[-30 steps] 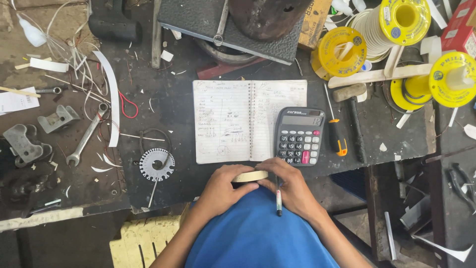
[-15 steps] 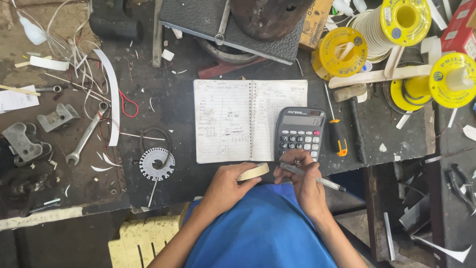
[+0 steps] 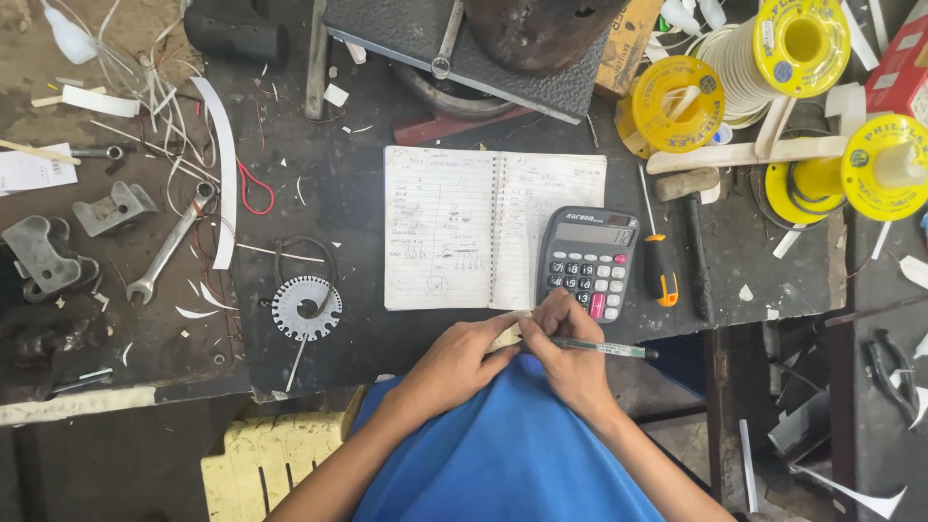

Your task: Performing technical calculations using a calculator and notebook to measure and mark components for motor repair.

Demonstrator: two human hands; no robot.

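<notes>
Both hands met at the near edge of the dark workbench, just above the blue shirt. Right hand was closed on a green-barrelled pen, which lay roughly level with its tip end pointing right. Left hand pinched a small pale strip, its fingertips touching the right hand's fingers; what the strip was could not be told.

Just beyond the hands: an open spiral notebook with handwritten pages and, touching its right page, a dark calculator. An orange-handled screwdriver lay just right of the calculator. A round notched wire gauge sat left of the notebook, a spanner further left. Yellow spools stood at the far right.
</notes>
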